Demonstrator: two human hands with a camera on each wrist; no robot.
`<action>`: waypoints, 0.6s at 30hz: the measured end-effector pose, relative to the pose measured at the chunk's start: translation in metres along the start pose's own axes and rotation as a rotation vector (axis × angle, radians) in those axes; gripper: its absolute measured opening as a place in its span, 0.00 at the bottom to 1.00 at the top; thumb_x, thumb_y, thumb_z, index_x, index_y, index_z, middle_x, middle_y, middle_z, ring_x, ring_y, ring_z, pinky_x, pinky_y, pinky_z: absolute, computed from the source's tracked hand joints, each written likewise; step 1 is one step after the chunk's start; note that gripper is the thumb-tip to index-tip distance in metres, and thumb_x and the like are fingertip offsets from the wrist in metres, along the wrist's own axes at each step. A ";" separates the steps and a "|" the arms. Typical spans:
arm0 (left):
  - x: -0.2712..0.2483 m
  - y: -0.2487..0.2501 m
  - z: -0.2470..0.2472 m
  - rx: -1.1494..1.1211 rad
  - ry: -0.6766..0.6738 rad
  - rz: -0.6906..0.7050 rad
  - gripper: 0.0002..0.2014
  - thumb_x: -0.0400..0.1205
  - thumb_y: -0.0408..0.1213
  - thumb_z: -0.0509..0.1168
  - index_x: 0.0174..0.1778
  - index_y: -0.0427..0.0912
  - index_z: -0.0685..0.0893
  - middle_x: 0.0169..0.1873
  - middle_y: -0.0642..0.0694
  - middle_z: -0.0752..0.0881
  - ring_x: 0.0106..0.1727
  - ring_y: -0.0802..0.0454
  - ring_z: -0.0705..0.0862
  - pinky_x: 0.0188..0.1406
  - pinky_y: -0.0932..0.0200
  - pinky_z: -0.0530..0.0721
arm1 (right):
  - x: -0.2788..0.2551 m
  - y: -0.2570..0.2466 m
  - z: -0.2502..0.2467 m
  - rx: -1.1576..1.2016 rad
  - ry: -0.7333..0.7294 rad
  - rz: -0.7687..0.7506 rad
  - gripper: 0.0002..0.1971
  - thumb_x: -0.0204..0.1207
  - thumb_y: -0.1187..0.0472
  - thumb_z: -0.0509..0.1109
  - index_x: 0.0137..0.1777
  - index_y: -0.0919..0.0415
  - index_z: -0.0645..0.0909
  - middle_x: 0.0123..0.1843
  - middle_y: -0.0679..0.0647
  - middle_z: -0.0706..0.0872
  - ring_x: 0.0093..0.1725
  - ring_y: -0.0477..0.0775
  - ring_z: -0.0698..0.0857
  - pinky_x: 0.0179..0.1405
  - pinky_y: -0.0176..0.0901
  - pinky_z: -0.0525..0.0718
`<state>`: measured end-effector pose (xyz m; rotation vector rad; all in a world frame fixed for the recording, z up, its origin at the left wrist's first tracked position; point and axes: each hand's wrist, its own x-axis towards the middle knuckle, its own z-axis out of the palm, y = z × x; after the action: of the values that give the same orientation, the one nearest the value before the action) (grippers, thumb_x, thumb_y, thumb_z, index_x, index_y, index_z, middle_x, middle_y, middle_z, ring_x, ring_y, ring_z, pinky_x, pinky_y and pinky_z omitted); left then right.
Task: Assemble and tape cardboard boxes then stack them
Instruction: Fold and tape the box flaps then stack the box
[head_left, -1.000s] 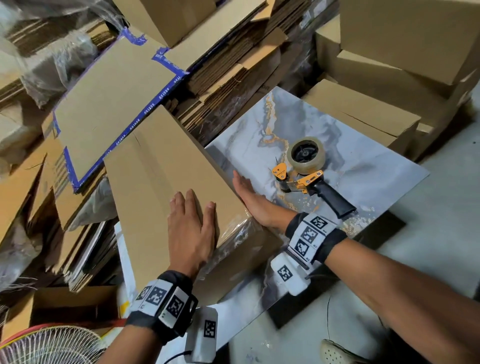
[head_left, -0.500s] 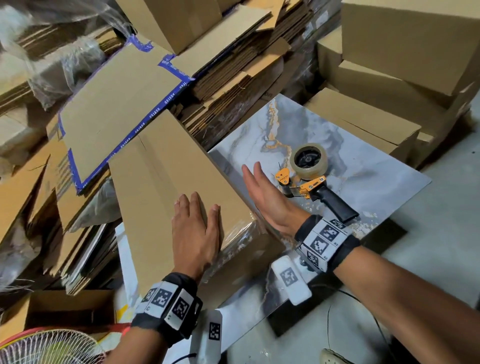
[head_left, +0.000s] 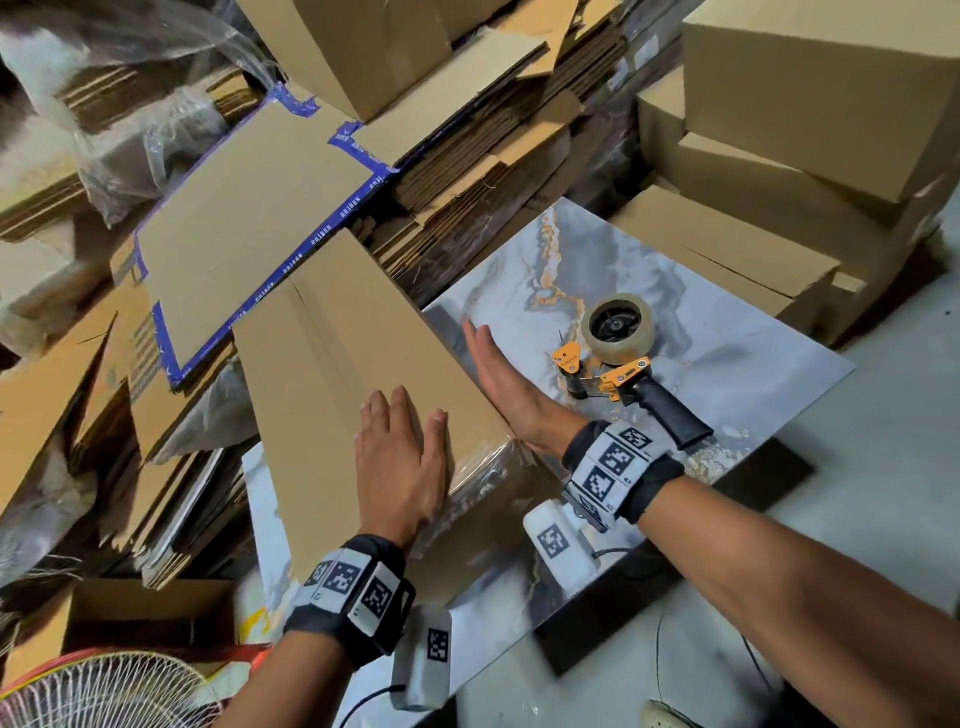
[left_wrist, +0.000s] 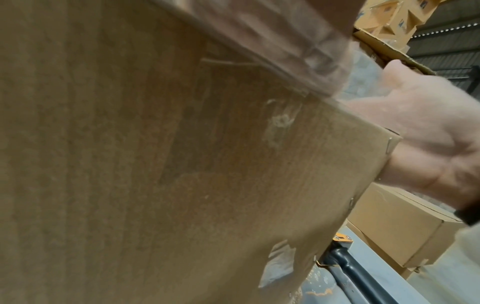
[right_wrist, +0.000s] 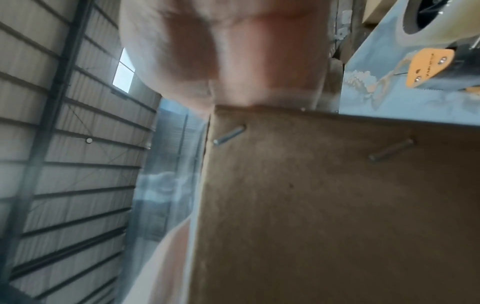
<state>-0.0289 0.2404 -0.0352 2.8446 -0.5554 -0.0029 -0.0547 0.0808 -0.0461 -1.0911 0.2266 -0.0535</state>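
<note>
A brown cardboard box (head_left: 337, 353) with clear tape on its near end stands on the marble-patterned table (head_left: 753, 364). My left hand (head_left: 402, 457) lies flat on the box's top near the taped edge, fingers straight. My right hand (head_left: 498, 379) is held edge-on with straight fingers against the box's right side, between the box and the tape dispenser (head_left: 623, 353). The left wrist view shows the box's side (left_wrist: 155, 164) with the right hand (left_wrist: 428, 144) at its corner. The right wrist view shows the box wall (right_wrist: 337, 205) with staples, and the dispenser (right_wrist: 428, 67).
Assembled boxes (head_left: 810, 93) are stacked at the right and back right. Flat cardboard sheets (head_left: 249, 223) and plastic-wrapped bundles pile up at the left and back. A fan guard (head_left: 98, 691) sits at the lower left. Grey floor lies to the right.
My right hand has risen from low beside the box to stand edge-on along its upper right side. The left hand has stayed flat on top.
</note>
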 end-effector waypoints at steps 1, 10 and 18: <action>0.000 0.000 0.000 -0.004 0.001 0.000 0.39 0.86 0.63 0.43 0.87 0.40 0.61 0.87 0.34 0.59 0.88 0.38 0.55 0.87 0.41 0.54 | 0.001 0.003 -0.001 0.002 0.001 -0.028 0.56 0.65 0.12 0.53 0.90 0.42 0.54 0.89 0.37 0.55 0.85 0.33 0.54 0.86 0.41 0.57; 0.000 0.000 0.000 -0.035 0.010 -0.005 0.36 0.86 0.59 0.43 0.86 0.40 0.62 0.87 0.34 0.59 0.88 0.38 0.55 0.86 0.42 0.54 | -0.005 0.004 -0.012 -0.368 -0.212 0.086 0.43 0.83 0.28 0.50 0.90 0.45 0.37 0.91 0.43 0.41 0.89 0.44 0.43 0.89 0.56 0.45; -0.003 -0.008 0.005 -0.136 0.124 -0.052 0.31 0.88 0.48 0.42 0.86 0.36 0.63 0.84 0.35 0.67 0.86 0.34 0.60 0.86 0.36 0.56 | -0.055 0.022 0.012 -0.911 0.203 0.051 0.45 0.65 0.28 0.68 0.78 0.52 0.70 0.70 0.54 0.85 0.67 0.62 0.83 0.62 0.56 0.84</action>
<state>-0.0291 0.2477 -0.0416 2.7032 -0.4374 0.1214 -0.1071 0.1098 -0.0519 -1.9885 0.4861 -0.0130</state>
